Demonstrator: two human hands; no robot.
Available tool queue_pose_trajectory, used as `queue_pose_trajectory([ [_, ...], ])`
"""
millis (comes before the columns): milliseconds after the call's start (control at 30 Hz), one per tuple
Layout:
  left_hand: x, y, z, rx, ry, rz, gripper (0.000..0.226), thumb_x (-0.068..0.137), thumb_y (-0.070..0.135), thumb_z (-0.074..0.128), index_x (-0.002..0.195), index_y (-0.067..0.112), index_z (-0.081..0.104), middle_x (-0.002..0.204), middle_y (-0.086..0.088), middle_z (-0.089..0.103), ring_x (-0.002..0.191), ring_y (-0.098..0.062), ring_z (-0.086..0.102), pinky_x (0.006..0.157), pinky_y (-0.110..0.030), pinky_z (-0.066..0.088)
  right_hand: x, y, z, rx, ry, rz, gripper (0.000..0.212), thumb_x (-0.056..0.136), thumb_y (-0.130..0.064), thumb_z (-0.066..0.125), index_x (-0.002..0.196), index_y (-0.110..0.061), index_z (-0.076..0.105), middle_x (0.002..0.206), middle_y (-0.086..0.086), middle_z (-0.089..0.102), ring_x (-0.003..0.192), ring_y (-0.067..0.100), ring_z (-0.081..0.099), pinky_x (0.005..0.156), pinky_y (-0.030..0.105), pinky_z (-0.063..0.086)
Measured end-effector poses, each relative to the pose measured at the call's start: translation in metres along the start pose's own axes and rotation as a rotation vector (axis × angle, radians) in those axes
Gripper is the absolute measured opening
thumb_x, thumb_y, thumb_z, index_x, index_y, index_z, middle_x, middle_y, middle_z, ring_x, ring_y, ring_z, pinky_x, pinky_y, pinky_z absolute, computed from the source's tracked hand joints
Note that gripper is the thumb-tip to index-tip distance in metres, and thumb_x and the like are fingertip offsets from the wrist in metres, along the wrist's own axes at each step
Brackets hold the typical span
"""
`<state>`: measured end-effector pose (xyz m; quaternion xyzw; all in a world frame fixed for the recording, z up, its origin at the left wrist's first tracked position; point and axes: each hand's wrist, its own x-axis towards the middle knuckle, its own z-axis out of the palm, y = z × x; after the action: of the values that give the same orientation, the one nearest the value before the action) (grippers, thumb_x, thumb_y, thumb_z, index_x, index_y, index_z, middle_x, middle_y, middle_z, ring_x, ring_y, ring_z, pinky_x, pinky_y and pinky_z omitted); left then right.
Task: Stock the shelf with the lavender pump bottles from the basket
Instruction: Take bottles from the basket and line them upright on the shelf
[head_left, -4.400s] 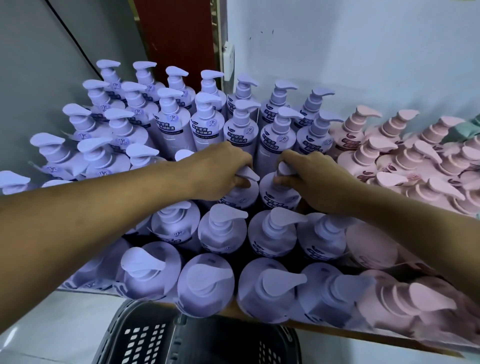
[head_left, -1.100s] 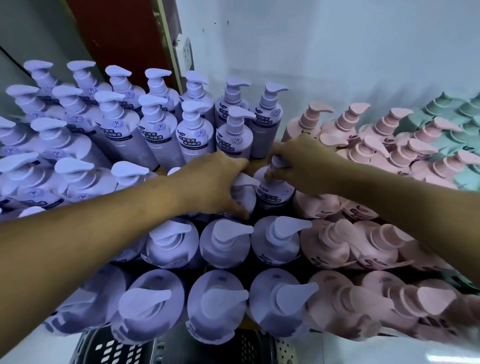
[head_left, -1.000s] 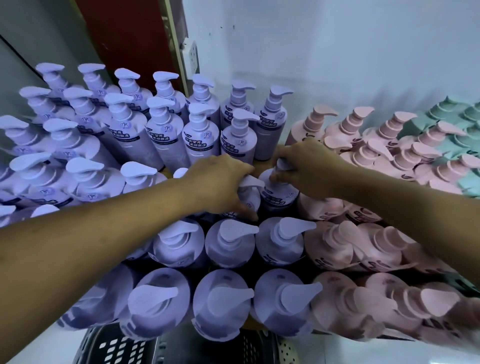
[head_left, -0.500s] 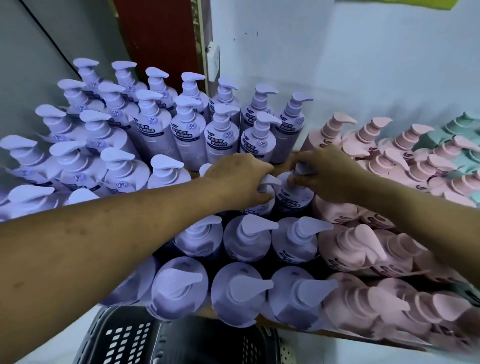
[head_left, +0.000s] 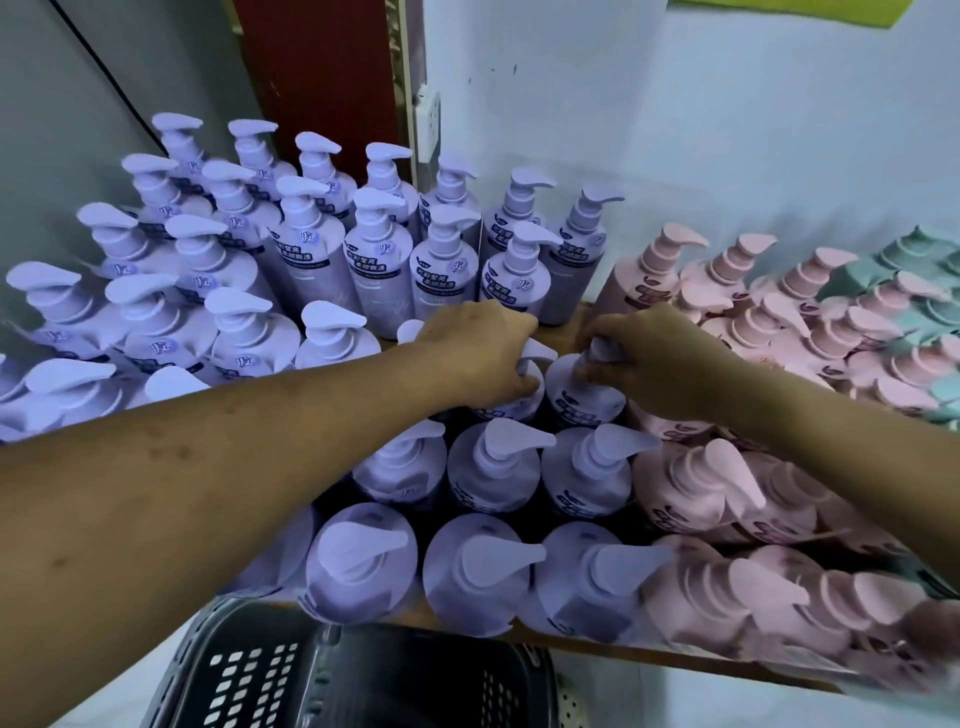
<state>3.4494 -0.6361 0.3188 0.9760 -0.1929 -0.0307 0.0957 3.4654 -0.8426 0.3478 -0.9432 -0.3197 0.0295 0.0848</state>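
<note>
Several lavender pump bottles stand in rows on the wooden shelf. My left hand is closed over the pump head of one lavender bottle in the middle row. Beside it, my right hand grips the pump neck of a second lavender bottle. Both bottles stand upright on the shelf, touching each other. A strip of bare shelf shows just behind my hands. The dark plastic basket sits below the shelf's front edge; I cannot see any bottle inside it.
Pink pump bottles fill the shelf to the right of the lavender ones, and green ones stand at the far right. A white wall backs the shelf, with a socket and a red panel behind.
Both hands stay on the same two bottles' pumps. The view has drifted slightly; the bottles and my hands sit in almost the same place on the shelf.
</note>
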Motion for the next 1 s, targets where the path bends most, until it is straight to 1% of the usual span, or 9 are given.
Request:
queue_pose_trajectory([
  [233, -0.002, 0.005, -0.004, 0.0, -0.008, -0.012, 0.036, 0.083, 0.051, 0.06, 0.08, 0.022, 0.039, 0.069, 0.006, 0.033, 0.076, -0.026, 0.047, 0.061, -0.033, 0.033, 0.001, 0.002, -0.003, -0.002, -0.031, -0.024, 0.033, 0.085, -0.041, 0.069, 0.106, -0.016, 0.069, 0.086, 0.009, 0.069, 0.081, 0.03, 0.058, 0.065, 0.03, 0.032],
  [333, -0.001, 0.006, -0.012, -0.041, -0.1, 0.0, 0.041, 0.078, 0.058, 0.061, 0.093, 0.022, 0.05, 0.081, 0.005, 0.05, 0.085, -0.024, 0.055, 0.065, -0.033, 0.042, 0.0, 0.006, -0.005, 0.004, -0.069, -0.031, 0.037, 0.082, -0.051, 0.067, 0.109, -0.026, 0.066, 0.09, 0.005, 0.069, 0.083, 0.03, 0.06, 0.068, 0.033, 0.044],
  [433, 0.003, 0.0, -0.034, -0.191, -0.254, -0.028, 0.067, 0.068, 0.075, 0.061, 0.122, 0.036, 0.051, 0.101, 0.015, 0.056, 0.091, -0.012, 0.056, 0.074, -0.028, 0.047, 0.002, 0.011, -0.007, 0.058, -0.148, -0.007, 0.056, 0.075, -0.077, 0.048, 0.104, -0.032, 0.065, 0.074, -0.005, 0.063, 0.069, 0.016, 0.056, 0.066, 0.033, 0.046],
  [500, 0.01, -0.008, -0.044, -0.355, -0.216, -0.048, 0.057, 0.074, 0.068, 0.062, 0.122, 0.037, 0.056, 0.094, 0.016, 0.06, 0.081, -0.005, 0.056, 0.067, -0.021, 0.043, 0.008, 0.013, -0.01, 0.175, -0.15, 0.041, 0.069, 0.073, -0.083, 0.032, 0.091, -0.026, 0.065, 0.06, -0.007, 0.055, 0.057, 0.007, 0.051, 0.059, 0.03, 0.04],
  [567, 0.021, -0.016, -0.043, -0.518, -0.02, -0.091, 0.024, 0.091, 0.037, 0.06, 0.114, 0.029, 0.065, 0.089, 0.004, 0.067, 0.067, -0.002, 0.056, 0.058, -0.014, 0.041, 0.015, 0.017, -0.012, 0.297, -0.09, 0.094, 0.066, 0.083, -0.075, 0.029, 0.081, -0.018, 0.064, 0.061, -0.002, 0.058, 0.057, 0.013, 0.051, 0.058, 0.032, 0.04],
  [667, 0.042, -0.022, -0.036, -0.526, 0.278, -0.145, 0.034, 0.088, 0.008, 0.053, 0.117, 0.021, 0.066, 0.102, -0.004, 0.065, 0.079, -0.011, 0.06, 0.07, -0.014, 0.043, 0.041, 0.028, -0.012, 0.262, 0.182, 0.146, 0.029, 0.097, -0.042, 0.051, 0.087, -0.021, 0.068, 0.074, -0.002, 0.065, 0.068, 0.017, 0.056, 0.063, 0.027, 0.033],
  [800, 0.073, -0.024, -0.021, -0.38, 0.212, -0.131, 0.044, 0.085, 0.013, 0.057, 0.129, 0.015, 0.057, 0.128, -0.011, 0.054, 0.114, -0.028, 0.053, 0.097, -0.036, 0.044, 0.097, 0.055, -0.012, 0.132, 0.33, 0.198, 0.037, 0.091, -0.026, 0.059, 0.125, -0.014, 0.058, 0.123, 0.008, 0.062, 0.11, 0.026, 0.057, 0.091, 0.027, 0.037],
  [900, 0.088, -0.027, -0.013, -0.261, 0.166, -0.151, 0.036, 0.089, 0.021, 0.057, 0.123, 0.012, 0.057, 0.115, -0.015, 0.061, 0.104, -0.034, 0.056, 0.087, -0.044, 0.049, 0.132, 0.07, -0.009, 0.045, 0.2, 0.23, 0.054, 0.093, -0.033, 0.057, 0.142, -0.015, 0.044, 0.141, 0.012, 0.047, 0.13, 0.032, 0.042, 0.104, 0.037, 0.035],
  [1000, 0.097, -0.03, -0.012, -0.241, 0.217, -0.142, 0.027, 0.091, 0.029, 0.058, 0.113, 0.012, 0.059, 0.104, -0.014, 0.064, 0.097, -0.033, 0.056, 0.078, -0.042, 0.047, 0.15, 0.079, -0.003, -0.019, 0.081, 0.227, 0.051, 0.091, -0.039, 0.058, 0.136, -0.015, 0.051, 0.13, 0.016, 0.055, 0.121, 0.034, 0.048, 0.094, 0.036, 0.04],
])
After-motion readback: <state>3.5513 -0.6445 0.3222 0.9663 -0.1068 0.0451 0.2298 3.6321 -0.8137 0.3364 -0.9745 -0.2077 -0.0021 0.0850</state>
